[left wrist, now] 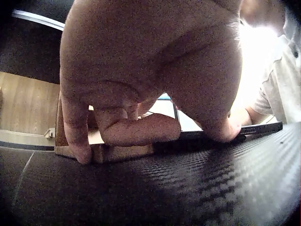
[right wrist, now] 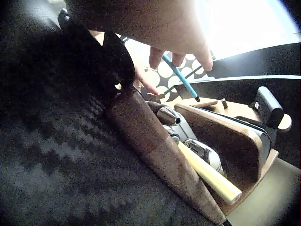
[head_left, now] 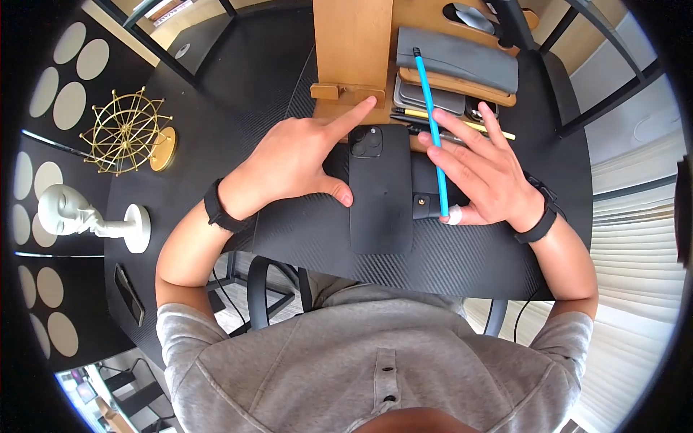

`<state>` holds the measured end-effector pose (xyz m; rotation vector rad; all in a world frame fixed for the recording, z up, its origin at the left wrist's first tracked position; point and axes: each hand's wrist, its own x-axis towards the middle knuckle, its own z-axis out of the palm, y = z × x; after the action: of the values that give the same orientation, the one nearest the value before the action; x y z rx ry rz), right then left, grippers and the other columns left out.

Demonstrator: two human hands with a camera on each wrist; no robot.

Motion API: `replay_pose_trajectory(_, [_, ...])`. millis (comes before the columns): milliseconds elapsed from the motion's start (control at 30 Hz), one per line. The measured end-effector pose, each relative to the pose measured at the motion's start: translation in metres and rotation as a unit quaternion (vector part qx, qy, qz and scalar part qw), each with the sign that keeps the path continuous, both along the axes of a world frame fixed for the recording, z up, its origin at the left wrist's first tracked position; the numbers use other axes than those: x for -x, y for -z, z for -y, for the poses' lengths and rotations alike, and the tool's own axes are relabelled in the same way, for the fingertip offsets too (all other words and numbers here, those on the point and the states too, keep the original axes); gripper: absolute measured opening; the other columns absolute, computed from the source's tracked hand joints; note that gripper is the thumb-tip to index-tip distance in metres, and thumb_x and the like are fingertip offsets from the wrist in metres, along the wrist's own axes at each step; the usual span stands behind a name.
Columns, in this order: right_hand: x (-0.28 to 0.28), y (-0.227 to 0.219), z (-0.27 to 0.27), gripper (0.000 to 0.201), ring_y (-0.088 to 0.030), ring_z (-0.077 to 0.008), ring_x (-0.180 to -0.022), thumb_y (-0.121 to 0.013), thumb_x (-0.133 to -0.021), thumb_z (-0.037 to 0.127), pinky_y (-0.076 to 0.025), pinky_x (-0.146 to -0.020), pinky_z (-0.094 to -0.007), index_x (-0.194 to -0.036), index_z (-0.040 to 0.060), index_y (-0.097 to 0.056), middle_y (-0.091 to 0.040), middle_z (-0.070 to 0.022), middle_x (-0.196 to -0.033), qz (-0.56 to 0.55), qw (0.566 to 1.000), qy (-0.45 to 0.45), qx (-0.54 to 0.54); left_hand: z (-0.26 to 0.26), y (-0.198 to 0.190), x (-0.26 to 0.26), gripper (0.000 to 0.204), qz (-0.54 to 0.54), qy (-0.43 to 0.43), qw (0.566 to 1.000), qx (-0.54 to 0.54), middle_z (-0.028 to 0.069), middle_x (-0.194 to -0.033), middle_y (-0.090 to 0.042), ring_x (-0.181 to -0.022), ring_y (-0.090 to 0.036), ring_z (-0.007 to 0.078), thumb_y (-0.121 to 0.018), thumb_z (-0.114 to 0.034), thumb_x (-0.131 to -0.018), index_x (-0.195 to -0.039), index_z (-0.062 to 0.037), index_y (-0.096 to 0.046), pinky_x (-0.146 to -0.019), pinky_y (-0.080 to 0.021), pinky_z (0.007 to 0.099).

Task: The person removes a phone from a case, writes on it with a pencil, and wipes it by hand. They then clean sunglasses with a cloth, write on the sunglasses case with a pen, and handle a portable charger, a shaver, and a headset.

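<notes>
pinched between the thumb and fingers of the right hand (head_left: 485, 173), a blue pen (head_left: 432, 124) is held slanting up toward the top centre of the head view, its white end low by the thumb. the left hand (head_left: 296, 159) is laid spread, forefinger stretched onto the wooden stand (head_left: 352, 50), thumb pressed against the left edge of a black phone (head_left: 380, 189). the phone is seen lying back-up at frame centre on the black desk (head_left: 462, 267), between both hands.

Wooden organizer (head_left: 354, 50) blocks just beyond both hands; phone (head_left: 380, 189) fills the gap between them. Bare desk (head_left: 238, 108) open left of the left hand (head_left: 292, 160).
</notes>
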<state>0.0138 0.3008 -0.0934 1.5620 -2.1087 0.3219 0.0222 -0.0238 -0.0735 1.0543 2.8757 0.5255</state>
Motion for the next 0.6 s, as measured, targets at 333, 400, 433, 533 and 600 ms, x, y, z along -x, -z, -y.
replay_pose_trajectory(333, [-0.0011, -0.0017, 0.0011, 0.07, -0.051, -0.0362, -0.142, -0.053, -0.097, 0.06, -0.018, -0.122, -0.0656, -0.132, -0.0007, -0.061, -0.067, -0.012, -0.133, 0.01, 1.0, 0.01, -0.017, -0.0013, -0.0047, -0.0002, 0.138, 0.009, -0.011, 1.0, 0.023, 0.0214, -0.107, -0.073, -0.099, -0.07, 0.0433, -0.094, -0.047, -0.049, -0.164, -0.014, -0.026, -0.084, -0.055, 0.0461])
replay_pose_trajectory(400, [-0.0001, -0.0005, 0.0002, 0.07, -0.05, -0.0367, -0.143, -0.053, -0.098, 0.06, -0.019, -0.121, -0.0654, -0.132, -0.001, -0.061, -0.067, -0.0125, -0.133, 0.006, 1.0, 0.005, -0.014, -0.0015, -0.0036, -0.0007, 0.138, 0.01, -0.013, 0.999, 0.028, 0.0209, -0.107, -0.073, -0.098, -0.07, 0.0432, -0.094, -0.048, -0.049, -0.164, -0.0142, -0.026, -0.084, -0.056, 0.046])
replay_pose_trajectory(433, [-0.0002, -0.0004, 0.0002, 0.07, -0.05, -0.0369, -0.143, -0.053, -0.098, 0.06, -0.019, -0.121, -0.0654, -0.132, -0.0012, -0.061, -0.067, -0.0126, -0.133, 0.004, 1.0, 0.004, -0.011, -0.0022, -0.0049, -0.0007, 0.138, 0.016, -0.017, 0.999, 0.033, 0.0206, -0.106, -0.074, -0.098, -0.07, 0.0432, -0.094, -0.048, -0.049, -0.164, -0.0142, -0.026, -0.083, -0.056, 0.046])
replay_pose_trajectory(533, [-0.0008, -0.0009, -0.0003, 0.07, -0.05, -0.0365, -0.143, -0.053, -0.098, 0.06, -0.018, -0.122, -0.0649, -0.132, -0.0012, -0.061, -0.067, -0.0124, -0.132, 0.007, 1.0, 0.006, -0.011, -0.0009, -0.0007, 0.0, 0.138, 0.005, -0.006, 1.0, 0.008, 0.0199, -0.104, -0.074, -0.097, -0.07, 0.0432, -0.094, -0.048, -0.049, -0.164, -0.0141, -0.026, -0.083, -0.056, 0.0458])
replay_pose_trajectory(600, [-0.0001, -0.0014, 0.0002, 0.07, -0.05, -0.0362, -0.143, -0.053, -0.098, 0.059, -0.018, -0.122, -0.0646, -0.132, -0.0009, -0.061, -0.067, -0.0123, -0.132, 0.012, 1.0, 0.01, -0.015, -0.0003, -0.0021, 0.0006, 0.138, 0.0, 0.0, 1.0, -0.003, 0.0199, -0.103, -0.073, -0.096, -0.07, 0.0433, -0.094, -0.048, -0.049, -0.164, -0.0139, -0.026, -0.083, -0.055, 0.0458])
